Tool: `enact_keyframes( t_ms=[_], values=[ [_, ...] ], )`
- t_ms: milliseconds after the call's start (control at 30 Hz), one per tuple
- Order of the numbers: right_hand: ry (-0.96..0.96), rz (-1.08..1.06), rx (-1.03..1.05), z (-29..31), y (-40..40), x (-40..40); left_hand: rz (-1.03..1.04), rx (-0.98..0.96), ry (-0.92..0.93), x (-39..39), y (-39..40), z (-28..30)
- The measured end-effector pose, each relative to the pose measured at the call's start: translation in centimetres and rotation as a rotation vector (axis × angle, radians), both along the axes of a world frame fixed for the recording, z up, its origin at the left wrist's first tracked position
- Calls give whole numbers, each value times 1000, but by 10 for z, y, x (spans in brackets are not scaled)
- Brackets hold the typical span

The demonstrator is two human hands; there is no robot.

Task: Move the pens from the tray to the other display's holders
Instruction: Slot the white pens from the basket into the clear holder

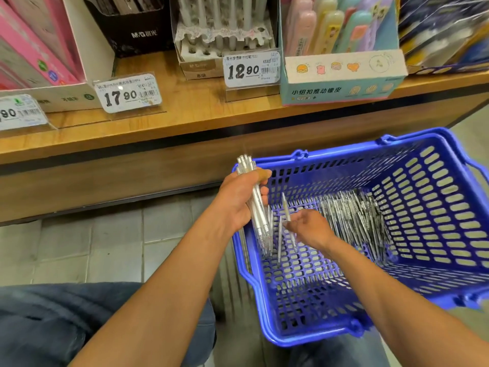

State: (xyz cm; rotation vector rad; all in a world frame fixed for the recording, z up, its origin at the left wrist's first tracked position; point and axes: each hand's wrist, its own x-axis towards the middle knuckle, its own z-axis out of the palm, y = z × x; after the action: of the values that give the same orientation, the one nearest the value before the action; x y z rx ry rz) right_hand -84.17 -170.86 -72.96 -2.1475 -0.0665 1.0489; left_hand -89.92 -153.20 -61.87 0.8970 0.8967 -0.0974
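My left hand [239, 200] grips a bundle of white pens [258, 207], held nearly upright over the left rim of a blue plastic basket [412, 290]. Inside the basket my right hand [308, 226] pinches a single white pen [286, 207], close beside the bundle. A pile of several dark and clear pens [354, 215] lies on the basket floor to the right of that hand. On the wooden shelf [185, 120] above stands a white pen display with holder holes [211, 46], partly filled with pale pens.
Price tags 17.90 [128, 94] and 12.90 [251, 68] stand on the shelf front. A black M&G box [137, 27], pink boxes [39, 49] and an eraser box [341, 75] flank the display. My knees [79, 324] are below, on grey floor tiles.
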Motion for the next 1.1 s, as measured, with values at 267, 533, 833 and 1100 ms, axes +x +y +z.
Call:
enact_keyframes(
  t_ms=[267, 533, 833, 1100],
  values=[
    [-181, -179, 542, 107, 13, -23, 45, -1, -2, 1, -4, 1],
    [-328, -116, 451, 124, 45, -40, 77, -175, -91, 2, -4, 4],
    [-235, -298, 436, 65, 34, -16, 82, -144, -88, 3, 2, -4],
    [12, -33, -256, -76, 10, -8, 126, -206, -131, 4, 7, 0]
  ],
)
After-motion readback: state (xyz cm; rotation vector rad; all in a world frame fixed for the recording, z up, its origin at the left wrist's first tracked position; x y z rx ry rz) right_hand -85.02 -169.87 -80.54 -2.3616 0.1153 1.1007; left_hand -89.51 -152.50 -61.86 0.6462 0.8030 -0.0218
